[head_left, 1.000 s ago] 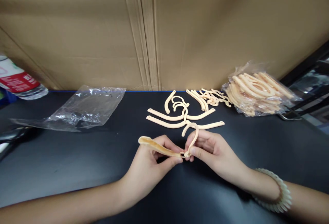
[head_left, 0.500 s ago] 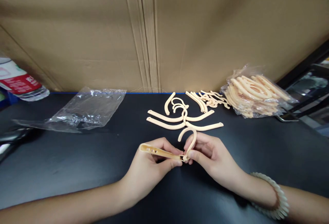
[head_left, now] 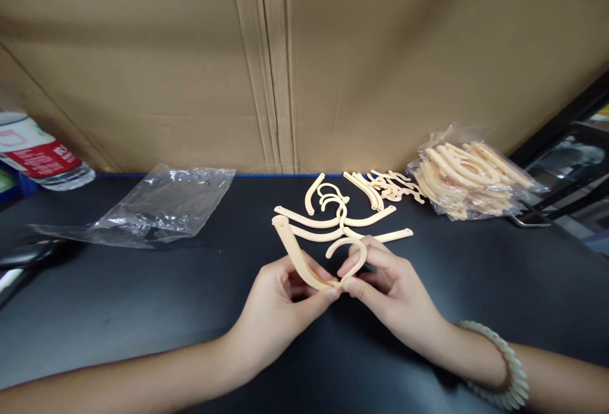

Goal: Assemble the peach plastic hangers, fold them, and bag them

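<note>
Close to me over the table, my left hand (head_left: 285, 297) pinches a cream plastic hanger arm (head_left: 299, 257) near its lower end; the arm slants up to the left. Between the fingers of my right hand (head_left: 392, 281) is a cream hanger hook (head_left: 364, 255), its curve opening to the left. The arm's lower end and the base of the hook meet at my fingertips, which partly hide the joint. Just beyond lie two hangers (head_left: 368, 219), each with two spread arms, their hooks overlapping.
Behind the hangers lie several loose hanger arms (head_left: 364, 189) and a heap of small hooks (head_left: 394, 186). A clear bag packed with cream parts (head_left: 471, 176) sits at right. A crumpled clear bag (head_left: 166, 205) and a bottle (head_left: 42, 154) are at left. Cardboard (head_left: 190, 71) stands behind the table.
The hanger arm in my left hand has turned, its free end swinging up and away from me. The hook stays in my right hand, slightly shifted.
</note>
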A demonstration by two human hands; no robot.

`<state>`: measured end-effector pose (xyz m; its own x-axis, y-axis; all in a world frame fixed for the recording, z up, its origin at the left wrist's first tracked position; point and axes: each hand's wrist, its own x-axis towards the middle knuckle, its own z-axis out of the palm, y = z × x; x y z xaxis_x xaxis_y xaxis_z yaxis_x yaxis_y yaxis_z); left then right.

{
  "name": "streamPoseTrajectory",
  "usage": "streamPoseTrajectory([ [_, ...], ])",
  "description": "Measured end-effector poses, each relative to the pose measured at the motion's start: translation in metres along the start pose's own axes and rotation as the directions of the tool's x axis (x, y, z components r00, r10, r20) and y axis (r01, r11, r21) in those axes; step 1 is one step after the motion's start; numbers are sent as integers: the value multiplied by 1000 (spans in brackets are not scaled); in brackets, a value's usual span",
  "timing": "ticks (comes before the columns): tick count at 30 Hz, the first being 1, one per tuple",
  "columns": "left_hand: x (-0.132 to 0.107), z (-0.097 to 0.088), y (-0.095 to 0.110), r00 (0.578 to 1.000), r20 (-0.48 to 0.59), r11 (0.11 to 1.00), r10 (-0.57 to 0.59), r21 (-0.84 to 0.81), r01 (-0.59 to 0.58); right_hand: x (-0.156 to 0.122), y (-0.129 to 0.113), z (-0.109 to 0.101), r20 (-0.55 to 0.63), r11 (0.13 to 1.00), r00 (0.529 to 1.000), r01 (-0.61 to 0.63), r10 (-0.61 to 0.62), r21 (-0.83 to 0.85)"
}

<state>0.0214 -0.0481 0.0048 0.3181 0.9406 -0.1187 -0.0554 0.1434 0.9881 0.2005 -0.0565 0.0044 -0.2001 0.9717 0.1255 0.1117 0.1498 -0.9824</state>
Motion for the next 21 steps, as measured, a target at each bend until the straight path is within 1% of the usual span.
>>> streamPoseTrajectory([
  [2, 1, -1, 1, 1000, 23, 1000, 20, -13, -19, 1, -1, 0, 42, 1000, 999, -29, 29, -6],
  [4, 3, -2, 2, 998, 46, 999, 33, -45, -31, 4, -2, -4, 73, 1000, 997, -23, 23, -7],
  [6, 4, -4, 4, 998, 43, 996, 39, -80, -36, 11, -3, -14, 64, 998, 997, 47, -44, -47],
  [8, 5, -6, 6, 999, 23, 994, 33, -102, -31, 23, -2, -35, 32, 966, 984, 180, -178, -185],
  [9, 6, -7, 7, 1000, 11, 994, 27, -106, -26, 31, -1, -49, 14, 908, 961, 265, -276, -325],
  [10, 6, -8, 7, 1000, 5, 994, 21, -104, -20, 40, 2, -65, 13, 803, 922, 343, -386, -487],
  [11, 7, -8, 8, 1000, 1, 995, 16, -95, -15, 49, 5, -81, 43, 673, 872, 407, -488, -617],
  [12, 7, -9, 8, 1000, -1, 996, 12, -83, -12, 59, 10, -97, 80, 553, 833, 432, -548, -713],
  [13, 7, -9, 8, 1000, -3, 997, 11, -71, -11, 67, 14, -112, 123, 453, 818, 428, -562, -782],
  [14, 7, -9, 8, 1000, -4, 998, 11, -60, -11, 74, 18, -124, 170, 376, 817, 424, -551, -824],
  [15, 6, -9, 8, 1000, -5, 999, 8, -51, -8, 80, 22, -134, 212, 327, 826, 424, -522, -845],
  [17, 6, -8, 8, 1000, -18, 999, 4, -41, -5, 88, 27, -143, 271, 270, 839, 431, -472, -861],
  [19, 6, -8, 8, 999, -37, 999, 5, -32, -6, 92, 30, -142, 340, 235, 842, 462, -419, -855],
  [21, 6, -7, 9, 999, -37, 1000, 5, -22, -6, 92, 31, -134, 407, 195, 837, 497, -366, -846],
])
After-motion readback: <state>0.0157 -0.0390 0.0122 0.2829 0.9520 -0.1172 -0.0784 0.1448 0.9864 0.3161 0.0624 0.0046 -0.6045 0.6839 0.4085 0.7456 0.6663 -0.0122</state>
